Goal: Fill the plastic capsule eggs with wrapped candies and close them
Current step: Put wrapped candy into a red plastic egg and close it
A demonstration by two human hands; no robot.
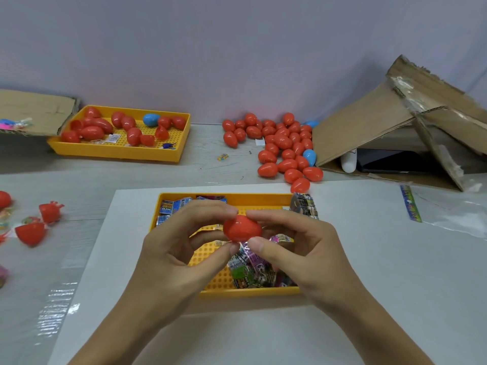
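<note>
A red capsule egg [242, 230] is held above the near yellow tray [238, 290], pinched from both sides. My left hand [181, 248] grips its left end with thumb and fingers, and my right hand [295, 246] grips its right end the same way. The egg looks joined, with a bit of shiny wrapper showing just beneath it. Wrapped candies [253, 270] in several colours lie in the tray under my hands, with more candies [174, 206] at its far left corner.
A pile of red eggs [283, 148] with two blue ones lies at the back right. The far yellow tray [118, 151] holds eggs and egg halves. Loose red halves [31, 233] lie at the left. Torn cardboard [395, 122] stands at the right, a clear bag [453, 212] beside it.
</note>
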